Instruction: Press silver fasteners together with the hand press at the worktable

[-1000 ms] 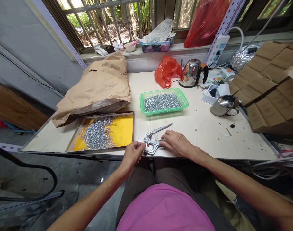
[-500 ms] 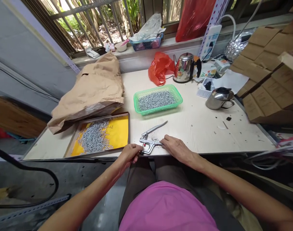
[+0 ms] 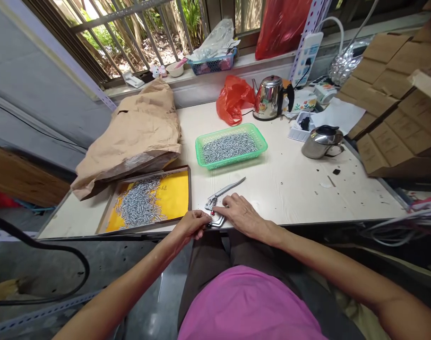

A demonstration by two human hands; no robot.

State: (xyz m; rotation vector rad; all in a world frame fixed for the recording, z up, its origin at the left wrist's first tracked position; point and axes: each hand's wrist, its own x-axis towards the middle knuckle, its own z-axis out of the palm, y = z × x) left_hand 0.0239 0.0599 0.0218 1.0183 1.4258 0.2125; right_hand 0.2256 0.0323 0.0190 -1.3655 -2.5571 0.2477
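Near the table's front edge lies a pair of hand pliers (image 3: pixel 227 190) with grey metal handles, a spring and a small red part at its jaw. My left hand (image 3: pixel 194 224) is closed in a pinch at the jaw end, thumb against index finger; what lies between the fingertips is too small to make out. Over the pliers' frame reaches my right hand (image 3: pixel 244 215), its index finger stretched out to the red part and the other fingers loosely bent. Small silvery metal pins (image 3: pixel 137 203) lie heaped in a shallow tray (image 3: pixel 190 191) lined with yellow paper, left of the pliers.
Beyond the pliers stands a green basket (image 3: pixel 233 164) filled with similar metal pieces. A brown paper bag (image 3: pixel 133 127) leans behind the tray. Farther back are a red plastic bag (image 3: pixel 233 99) and a kettle (image 3: pixel 270 99); a steel pot (image 3: pixel 322 143) and cardboard (image 3: pixel 396 108) stand right.
My right hand has moved left from the end of the pliers' lower handle to the jaw area, its index finger now at the red part. My left hand stays at the jaw.
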